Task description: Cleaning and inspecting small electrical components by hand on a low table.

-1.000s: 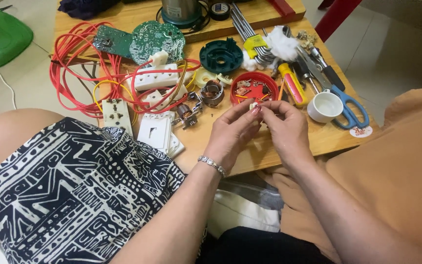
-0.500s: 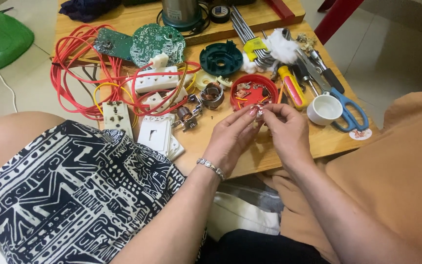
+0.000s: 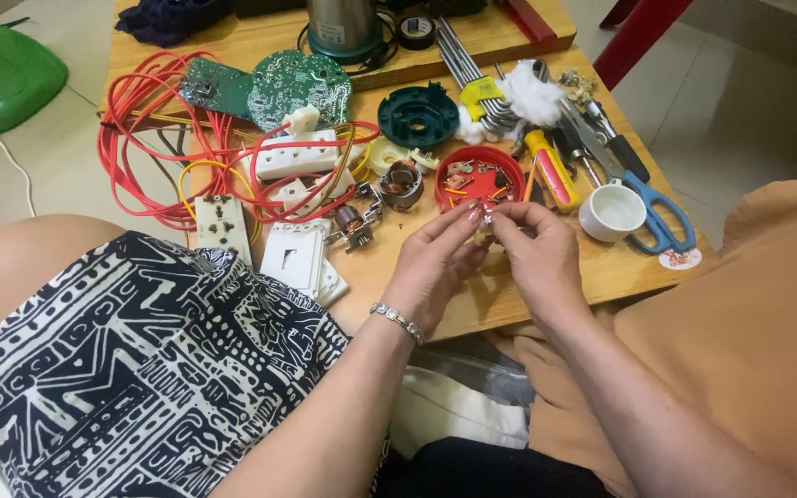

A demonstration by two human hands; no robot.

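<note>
Small pale part [image 3: 484, 224], too tiny to identify, sat at frame centre pinched between left hand [image 3: 435, 263] and right hand [image 3: 537, 254], both grasping it over the wooden table [image 3: 601, 272], work apparently midway, red round tray [image 3: 479, 178] of parts behind.

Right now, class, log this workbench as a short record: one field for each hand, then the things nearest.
Left hand: fingertips pinch a tiny part, too small to identify
Right hand: fingertips meet the left's on that part
Just behind: red round tray of small parts
Right of hands: white cup, blue-handled scissors
Surface: wooden table
</note>
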